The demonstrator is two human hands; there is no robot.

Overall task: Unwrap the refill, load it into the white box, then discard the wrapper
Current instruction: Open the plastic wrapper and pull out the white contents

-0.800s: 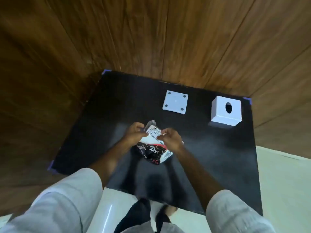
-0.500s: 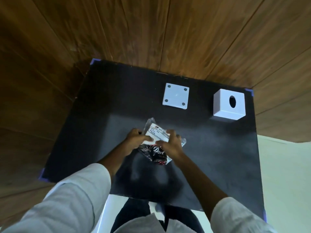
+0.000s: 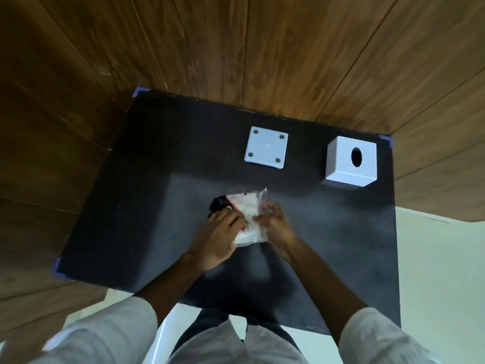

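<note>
1. A black table (image 3: 147,211) fills the middle of the frame, its matte top showing pale dusty patches toward the centre.
2. Blue tape (image 3: 388,141) marks the table's corners: upper left, upper right and lower left.
3. Brown wooden paneling (image 3: 262,48) with long plank seams spans the top of the frame and runs down the left side and upper right.
4. A pale, cream-coloured floor (image 3: 441,271) shows at the right and along the bottom edge below the table.
</note>
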